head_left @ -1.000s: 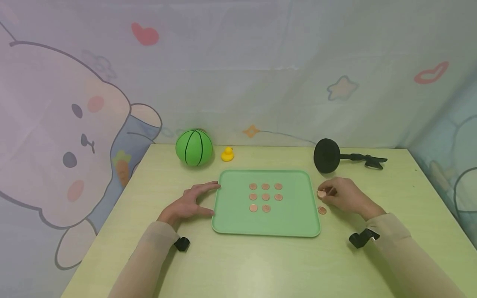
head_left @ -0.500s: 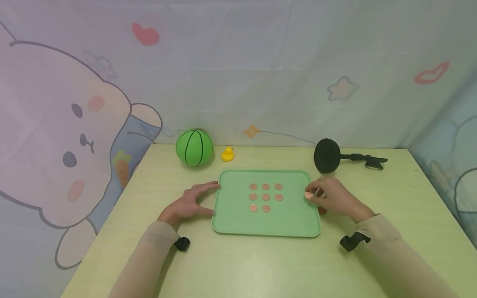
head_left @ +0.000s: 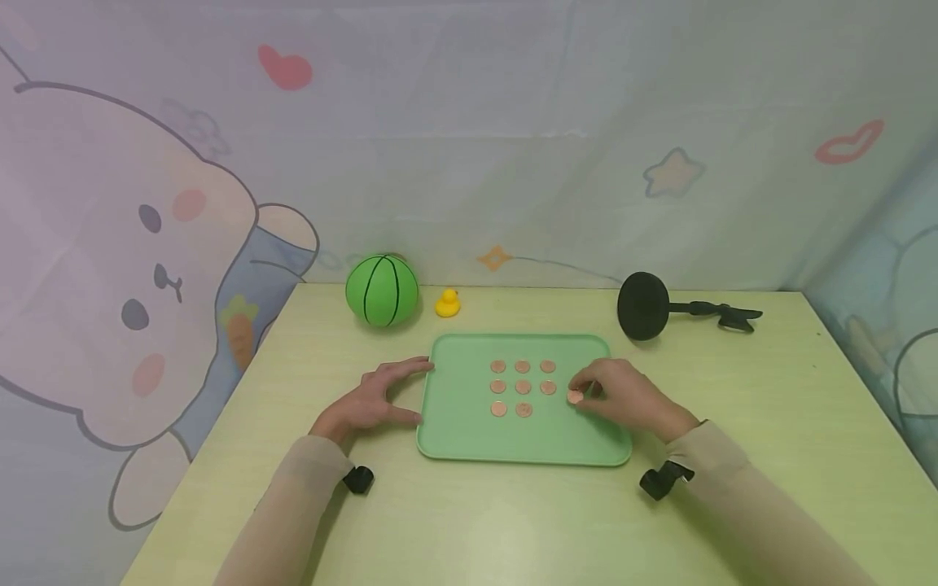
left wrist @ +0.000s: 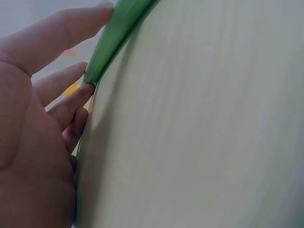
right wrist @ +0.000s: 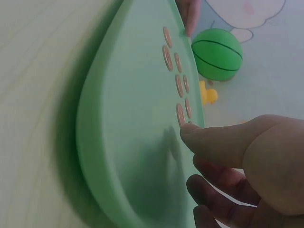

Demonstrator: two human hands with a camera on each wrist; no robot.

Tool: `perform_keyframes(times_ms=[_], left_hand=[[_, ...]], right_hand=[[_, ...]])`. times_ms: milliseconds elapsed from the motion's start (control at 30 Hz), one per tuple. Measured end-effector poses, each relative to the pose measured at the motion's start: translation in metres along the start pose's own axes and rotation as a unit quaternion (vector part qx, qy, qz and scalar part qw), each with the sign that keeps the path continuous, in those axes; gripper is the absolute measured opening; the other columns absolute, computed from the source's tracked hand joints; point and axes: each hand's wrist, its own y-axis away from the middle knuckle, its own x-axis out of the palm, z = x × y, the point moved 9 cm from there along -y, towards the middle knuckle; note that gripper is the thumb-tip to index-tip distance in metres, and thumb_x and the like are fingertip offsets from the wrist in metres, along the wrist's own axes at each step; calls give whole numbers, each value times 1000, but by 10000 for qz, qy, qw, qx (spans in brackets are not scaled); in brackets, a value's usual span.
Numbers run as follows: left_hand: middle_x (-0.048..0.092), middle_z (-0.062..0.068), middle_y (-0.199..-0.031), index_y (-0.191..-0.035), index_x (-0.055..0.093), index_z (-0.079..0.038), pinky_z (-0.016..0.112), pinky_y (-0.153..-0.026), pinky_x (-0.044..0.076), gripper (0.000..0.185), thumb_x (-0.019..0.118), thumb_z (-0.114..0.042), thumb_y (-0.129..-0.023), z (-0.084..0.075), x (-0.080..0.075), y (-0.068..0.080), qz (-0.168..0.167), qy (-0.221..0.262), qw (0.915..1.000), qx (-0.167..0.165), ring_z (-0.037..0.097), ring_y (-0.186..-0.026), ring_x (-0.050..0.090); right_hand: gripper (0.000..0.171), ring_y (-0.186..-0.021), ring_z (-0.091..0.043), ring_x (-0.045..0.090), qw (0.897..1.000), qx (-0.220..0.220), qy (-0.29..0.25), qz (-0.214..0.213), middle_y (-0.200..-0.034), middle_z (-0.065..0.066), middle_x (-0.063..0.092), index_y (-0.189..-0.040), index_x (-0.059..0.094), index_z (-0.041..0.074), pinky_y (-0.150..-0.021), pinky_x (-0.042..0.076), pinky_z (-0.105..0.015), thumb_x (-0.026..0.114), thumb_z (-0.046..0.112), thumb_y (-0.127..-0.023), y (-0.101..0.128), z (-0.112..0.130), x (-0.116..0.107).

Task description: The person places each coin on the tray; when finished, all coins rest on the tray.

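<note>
A green tray (head_left: 458,435) lies on the table, with several copper-coloured coins (head_left: 523,387) in neat rows on it: two rows of three and a nearer row of two. Between thumb and fingertips, my right hand (head_left: 623,395) pinches another coin (head_left: 575,396) low over the tray, just right of the rows. In the right wrist view the thumb (right wrist: 213,140) hides that coin. My left hand (head_left: 370,399) is spread at the tray's left edge, fingertips and thumb touching the rim. The left wrist view shows its fingers (left wrist: 71,104) along the green rim.
Behind the tray stand a green ball (head_left: 382,291) with black lines and a yellow rubber duck (head_left: 448,304). A black stand (head_left: 643,307) with a round base and a clip lies at the back right. A patterned cloth (head_left: 469,146) hangs behind the table (head_left: 469,521).
My right hand has carried its coin leftward from the table beside the tray, over the right rim, to beside the coin rows. The left hand has stayed at the rim.
</note>
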Motion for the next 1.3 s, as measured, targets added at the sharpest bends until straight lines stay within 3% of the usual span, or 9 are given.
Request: perform_keyframes(times_ms=[367, 900, 1300], left_hand=[[33, -9, -170, -155, 52, -38, 68, -122, 7, 87, 93, -34, -78, -2, -1, 1, 4, -18, 10000, 3, 31, -154, 22], [33, -9, -170, -155, 51, -38, 68, -121, 9, 88, 93, -34, -78, -2, -1, 1, -4, -82, 10000, -1, 33, -153, 22], [35, -6, -169, -156, 51, -34, 62, -122, 7, 86, 92, -32, -80, -4, -1, 0, -5, -240, 9996, 141, 29, -154, 25]], right_hand=[[10, -86, -10, 66, 9999, 61, 64, 134, -94, 10, 76, -102, 83, 15, -80, 57, -33, 82, 18, -93, -9, 11, 20], [9, -83, -9, 68, 9997, 137, -171, 83, -90, 6, 76, -98, 81, 10, -77, 58, -32, 83, 16, -91, -10, 14, 23], [9, -79, -6, 62, 9997, 169, -148, 121, -88, 8, 73, -98, 80, 13, -75, 54, -30, 82, 21, -94, -10, 14, 26]])
